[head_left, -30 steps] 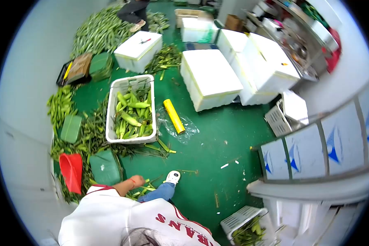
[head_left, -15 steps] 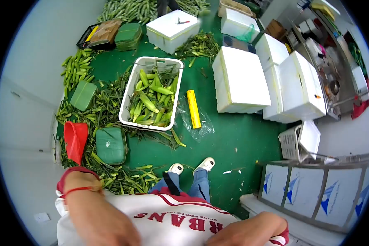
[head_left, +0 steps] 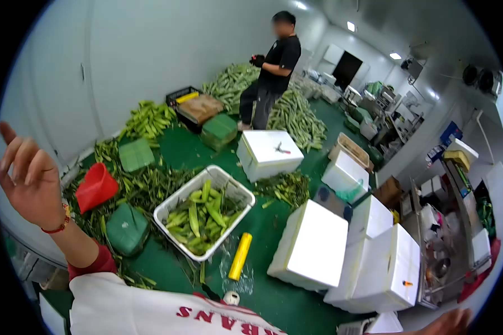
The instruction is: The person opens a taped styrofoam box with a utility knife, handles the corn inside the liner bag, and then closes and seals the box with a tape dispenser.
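My left hand [head_left: 31, 181] is raised at the left edge, empty, its fingers apart and loosely bent. Low at the right edge, my right hand [head_left: 450, 322] is stretched out, partly cut off by the frame; its visible fingers look extended and hold nothing I can see. In front of me a white plastic crate [head_left: 170, 237] stands on the green floor, holding green corn ears in husks [head_left: 198, 215]. A yellow roll [head_left: 240, 257] lies beside it on clear plastic. Nearest my left hand are a red scoop-shaped container [head_left: 96, 188] and a green wrapped block [head_left: 127, 229].
Loose husks [head_left: 167, 187] cover the floor around the crate. White foam boxes [head_left: 313, 243] stand at the right, near a cluttered metal shelf [head_left: 430, 245]. Farther back, a person in black [head_left: 276, 64] stands among corn heaps [head_left: 296, 120], behind a foam box with a red-handled tool [head_left: 282, 148].
Both hands have moved from in front of my body outward to the sides, the left one rising. My view has tilted up and rotated, bringing the standing person and back of the room into sight.
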Motion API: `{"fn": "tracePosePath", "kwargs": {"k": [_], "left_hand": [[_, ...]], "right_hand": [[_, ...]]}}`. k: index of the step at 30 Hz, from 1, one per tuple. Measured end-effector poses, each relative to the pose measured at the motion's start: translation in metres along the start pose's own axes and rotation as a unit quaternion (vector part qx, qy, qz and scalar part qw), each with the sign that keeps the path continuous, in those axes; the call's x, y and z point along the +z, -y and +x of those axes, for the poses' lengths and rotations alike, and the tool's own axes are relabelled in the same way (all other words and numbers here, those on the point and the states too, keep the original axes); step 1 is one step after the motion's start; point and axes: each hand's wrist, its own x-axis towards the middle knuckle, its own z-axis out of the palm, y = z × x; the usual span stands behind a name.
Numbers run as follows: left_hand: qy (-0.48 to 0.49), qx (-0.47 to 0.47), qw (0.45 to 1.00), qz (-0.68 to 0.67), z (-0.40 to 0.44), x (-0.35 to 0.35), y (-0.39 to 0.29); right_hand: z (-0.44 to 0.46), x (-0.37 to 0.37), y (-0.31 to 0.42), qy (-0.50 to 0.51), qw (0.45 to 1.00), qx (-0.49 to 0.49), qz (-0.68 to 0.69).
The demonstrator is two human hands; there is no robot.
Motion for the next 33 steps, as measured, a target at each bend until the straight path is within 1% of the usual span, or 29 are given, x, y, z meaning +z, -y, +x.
{"fn": "tracePosePath", "kwargs": {"k": [1,3,4,5,6,8,9,11,13,14,15,17,19,20,22,23,25,27,29,33], "left_hand": [[0.017,-0.069,0.997,0.001,0.016,0.019,0.024],[0.117,-0.054,0.987,0.099,0.048,0.019,0.017],[0.155,-0.055,0.969,0.183,0.063,0.04,0.02],[0.193,-0.05,0.944,0.264,0.077,0.061,0.023],[0.238,-0.037,0.906,0.349,0.085,0.081,0.027],[0.322,-0.046,0.834,0.446,0.072,0.112,0.041],[0.368,-0.07,0.8,0.468,0.055,0.123,0.05],[0.456,-0.155,0.742,0.467,0.011,0.13,0.074],[0.486,-0.284,0.702,0.436,-0.054,0.123,0.096],[0.473,-0.357,0.687,0.42,-0.097,0.112,0.107],[0.438,-0.428,0.672,0.416,-0.146,0.101,0.118],[0.314,-0.587,0.618,0.419,-0.28,0.068,0.139],[0.196,-0.697,0.532,0.439,-0.405,0.048,0.142],[0.145,-0.746,0.474,0.444,-0.468,0.041,0.133],[0.056,-0.816,0.375,0.435,-0.569,0.046,0.113],[0.019,-0.838,0.339,0.426,-0.605,0.051,0.099],[-0.057,-0.867,0.287,0.404,-0.66,0.065,0.075],[-0.117,-0.876,0.254,0.393,-0.693,0.074,0.055],[-0.152,-0.878,0.231,0.391,-0.715,0.082,0.039],[-0.204,-0.87,0.221,0.391,-0.734,0.092,0.025]], "right_hand": [[0.025,0.004,-0.015,0.046,0.999,-0.008,0.025],[0.023,0.007,-0.061,0.103,0.992,0.022,0.071],[0.012,0.01,-0.087,0.13,0.985,0.044,0.101],[-0.004,0.015,-0.112,0.158,0.976,0.077,0.13],[-0.027,0.023,-0.137,0.184,0.964,0.115,0.156],[-0.086,0.052,-0.179,0.244,0.928,0.205,0.195],[-0.119,0.07,-0.195,0.279,0.903,0.256,0.204],[-0.186,0.104,-0.211,0.335,0.85,0.348,0.208],[-0.244,0.124,-0.207,0.382,0.796,0.423,0.206],[-0.268,0.132,-0.202,0.398,0.774,0.448,0.202],[-0.286,0.131,-0.194,0.415,0.753,0.469,0.204],[-0.302,0.125,-0.18,0.434,0.726,0.495,0.199],[-0.308,0.112,-0.166,0.447,0.708,0.514,0.187],[-0.308,0.102,-0.159,0.452,0.7,0.521,0.183],[-0.303,0.088,-0.148,0.461,0.69,0.532,0.17],[-0.3,0.081,-0.142,0.464,0.687,0.535,0.164],[-0.295,0.07,-0.13,0.468,0.678,0.544,0.158],[-0.289,0.062,-0.121,0.466,0.676,0.549,0.155],[-0.287,0.062,-0.111,0.469,0.675,0.547,0.157],[-0.285,0.07,-0.105,0.477,0.683,0.528,0.165]]}}
